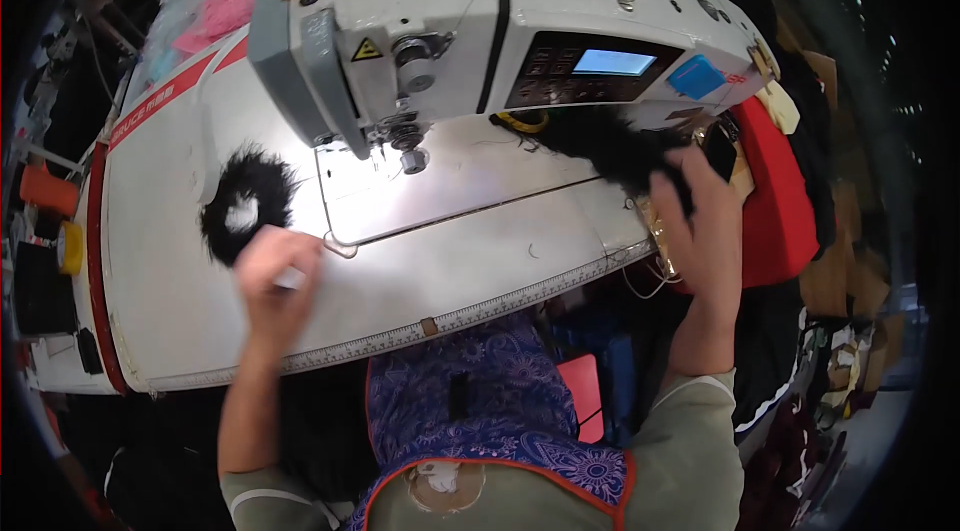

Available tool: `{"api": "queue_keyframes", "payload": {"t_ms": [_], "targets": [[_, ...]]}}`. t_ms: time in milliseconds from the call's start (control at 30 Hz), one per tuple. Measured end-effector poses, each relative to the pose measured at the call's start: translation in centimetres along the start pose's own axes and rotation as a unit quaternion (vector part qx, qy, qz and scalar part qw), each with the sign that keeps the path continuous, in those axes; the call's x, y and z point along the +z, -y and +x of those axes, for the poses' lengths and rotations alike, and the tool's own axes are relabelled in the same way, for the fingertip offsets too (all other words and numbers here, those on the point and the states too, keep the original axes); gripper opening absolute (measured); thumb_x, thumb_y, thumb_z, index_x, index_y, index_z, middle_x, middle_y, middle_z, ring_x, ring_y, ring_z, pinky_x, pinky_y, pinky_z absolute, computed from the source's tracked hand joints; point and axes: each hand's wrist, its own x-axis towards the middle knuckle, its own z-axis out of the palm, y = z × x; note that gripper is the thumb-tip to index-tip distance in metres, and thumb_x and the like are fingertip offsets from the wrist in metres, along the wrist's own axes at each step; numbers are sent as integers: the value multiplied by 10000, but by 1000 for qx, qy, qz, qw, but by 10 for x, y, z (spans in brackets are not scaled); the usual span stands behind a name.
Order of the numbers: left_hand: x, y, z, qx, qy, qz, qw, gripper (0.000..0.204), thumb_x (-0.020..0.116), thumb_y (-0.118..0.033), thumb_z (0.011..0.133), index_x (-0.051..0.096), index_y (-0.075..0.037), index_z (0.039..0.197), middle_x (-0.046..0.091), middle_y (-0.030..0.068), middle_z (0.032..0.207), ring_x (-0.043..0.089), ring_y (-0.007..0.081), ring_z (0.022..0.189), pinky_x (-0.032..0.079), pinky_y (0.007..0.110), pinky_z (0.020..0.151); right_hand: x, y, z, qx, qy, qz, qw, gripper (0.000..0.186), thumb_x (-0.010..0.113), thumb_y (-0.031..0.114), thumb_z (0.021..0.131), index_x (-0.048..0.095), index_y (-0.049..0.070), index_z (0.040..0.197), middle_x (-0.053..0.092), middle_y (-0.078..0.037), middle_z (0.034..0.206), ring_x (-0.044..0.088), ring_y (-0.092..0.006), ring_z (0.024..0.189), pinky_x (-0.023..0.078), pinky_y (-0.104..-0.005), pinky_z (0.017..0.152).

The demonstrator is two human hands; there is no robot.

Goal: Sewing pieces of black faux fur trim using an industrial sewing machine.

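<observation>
Reaching for fur (590, 139), apparently, the right hand (700, 221), fingers parted, needs a pinch next; left hand (277, 266) curls, hold unclear.

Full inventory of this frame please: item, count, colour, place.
Sewing machine: 1, white and grey, top centre
Screen: 1, lit blue, machine front
Table: 1, white, under machine
Ruler strip: 1, pale, table's front edge
Furry ring: 1, black, table left
Furry material: count unclear, black, right of needle area
Red item: 1, red, right
Pink material: count unclear, pink, upper left
Yellow roll: 1, yellow, far left
Edge clutter: uncounted, mixed, too dark
Apron: 1, purple patterned, bottom centre
Hands: 2, bare, blurred; left by ring, right at furry material
</observation>
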Motion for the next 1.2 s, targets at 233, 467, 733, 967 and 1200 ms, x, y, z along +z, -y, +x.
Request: {"api": "queue_keyframes", "payload": {"t_ms": [233,467,733,967,1200], "targets": [[65,-66,-20,-386,16,-624,680,389,378,-303,987,493,-5,1210,618,91,898,571,160,862,471,291,742,75,57,-33,-205,273,209,916,216,663,102,750,606,80,958,560,-104,785,585,-308,699,467,-374,593],[27,-26,-11,-390,-212,-634,633,340,290,-353,997,450,-56,952,295,-11,582,334,139,556,449,354,683,108,37,-35,-113,261,280,917,289,555,45,826,596,84,1109,571,-87,771,576,-205,664,458,-312,609],[31,-4,-20,-422,-300,-591,619,271,300,-274,974,455,-57,923,320,7,591,345,153,535,444,379,623,125,28,-53,157,255,799,521,235,457,18,885,467,7,1120,626,-125,860,618,-215,784,485,-330,737],[39,-4,-24,-361,-221,-533,732,278,433,-159,967,539,43,1128,519,39,812,506,125,659,497,313,653,150,29,-46,196,94,701,680,197,454,149,952,562,-4,1012,577,-69,934,555,-188,917,449,-364,845],[46,-4,-11,-216,-154,-244,933,183,609,90,787,653,32,955,616,56,812,613,130,730,497,242,640,159,48,-6,81,259,364,891,172,585,122,875,611,-42,923,592,-36,665,587,-168,618,475,-287,618]]}}
